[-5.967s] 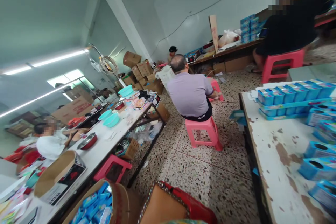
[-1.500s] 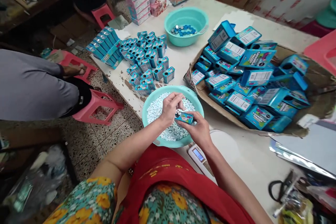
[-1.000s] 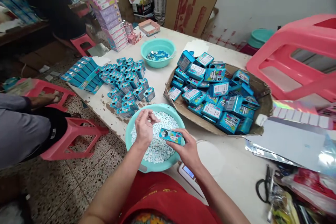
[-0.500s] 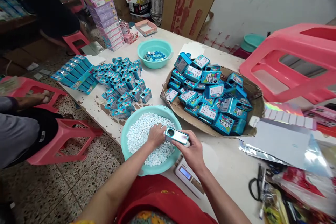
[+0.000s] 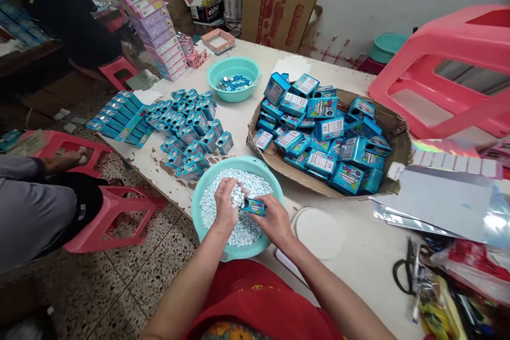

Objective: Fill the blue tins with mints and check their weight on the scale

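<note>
Over the turquoise basin [image 5: 198, 223] of small white candies [image 5: 215, 183], my left hand [image 5: 226, 203] is cupped round a heap of the candies. My right hand [image 5: 275, 219] grips a small blue box [image 5: 255, 206], tilted on its side with its end against the candies in my left palm. The box's opening is hidden by the candies and fingers. A white scale [image 5: 319, 232] with a round plate lies beside my right forearm, its display out of sight under the arm.
Blue boxes fill a cardboard tray [image 5: 258, 155] at right. Small boxes [image 5: 195, 133] stand in rows at left, near a second basin [image 5: 234, 96] of blue discs. Scissors [image 5: 405, 268] lie at right. A seated person [image 5: 35, 207] is at left.
My left hand has come up from the candies holding a heap of them. The blue box has turned from facing up to lying on its side, closer to my left hand.
</note>
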Demonstrator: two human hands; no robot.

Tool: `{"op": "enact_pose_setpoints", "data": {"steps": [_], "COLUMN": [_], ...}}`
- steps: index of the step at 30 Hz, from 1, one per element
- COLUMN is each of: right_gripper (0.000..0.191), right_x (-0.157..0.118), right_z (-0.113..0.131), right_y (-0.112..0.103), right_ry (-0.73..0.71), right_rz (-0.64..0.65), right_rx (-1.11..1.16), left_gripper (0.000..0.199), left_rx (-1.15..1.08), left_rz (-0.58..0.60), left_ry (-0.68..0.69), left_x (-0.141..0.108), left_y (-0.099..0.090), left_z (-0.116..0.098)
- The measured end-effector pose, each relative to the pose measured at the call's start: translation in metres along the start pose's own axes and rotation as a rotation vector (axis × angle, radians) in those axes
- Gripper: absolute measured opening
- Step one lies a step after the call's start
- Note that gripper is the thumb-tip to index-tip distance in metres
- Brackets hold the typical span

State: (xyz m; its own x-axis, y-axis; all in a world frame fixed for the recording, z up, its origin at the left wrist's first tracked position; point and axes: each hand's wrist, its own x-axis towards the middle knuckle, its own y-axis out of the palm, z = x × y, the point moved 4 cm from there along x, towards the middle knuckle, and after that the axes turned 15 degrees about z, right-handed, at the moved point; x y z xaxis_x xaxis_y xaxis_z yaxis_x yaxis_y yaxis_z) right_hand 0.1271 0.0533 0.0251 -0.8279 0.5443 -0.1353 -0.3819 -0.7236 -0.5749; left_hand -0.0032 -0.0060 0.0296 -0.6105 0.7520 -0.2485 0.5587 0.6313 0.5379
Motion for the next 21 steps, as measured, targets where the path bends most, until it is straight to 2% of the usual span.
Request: {"op": "enact_pose_setpoints", "data": {"steps": [6,18,21], "right_gripper": [0.031,0.029,0.027], "right_x": [0.000,0.002,0.002], "right_z": [0.012,0.018,0.023], "right_y": [-0.001,-0.009,-0.012], "right_ry": [0.004,-0.024,-0.033], "right_rz": [-0.007,0.001,-0.019], "right_rx": [-0.046,-0.024,0.000], "left_gripper": [0.025,0.033,0.035], "left_rx": [0.032,0.055,0.058], "left_rz": [-0.053,-0.088,-0.093], "left_ry": [0.110,0.071,0.107], "left_x": [0.000,0.002,-0.001], "left_y": [0.003,0.011,0.013], "left_z": [-0.003,-0.007,-0.012]}}
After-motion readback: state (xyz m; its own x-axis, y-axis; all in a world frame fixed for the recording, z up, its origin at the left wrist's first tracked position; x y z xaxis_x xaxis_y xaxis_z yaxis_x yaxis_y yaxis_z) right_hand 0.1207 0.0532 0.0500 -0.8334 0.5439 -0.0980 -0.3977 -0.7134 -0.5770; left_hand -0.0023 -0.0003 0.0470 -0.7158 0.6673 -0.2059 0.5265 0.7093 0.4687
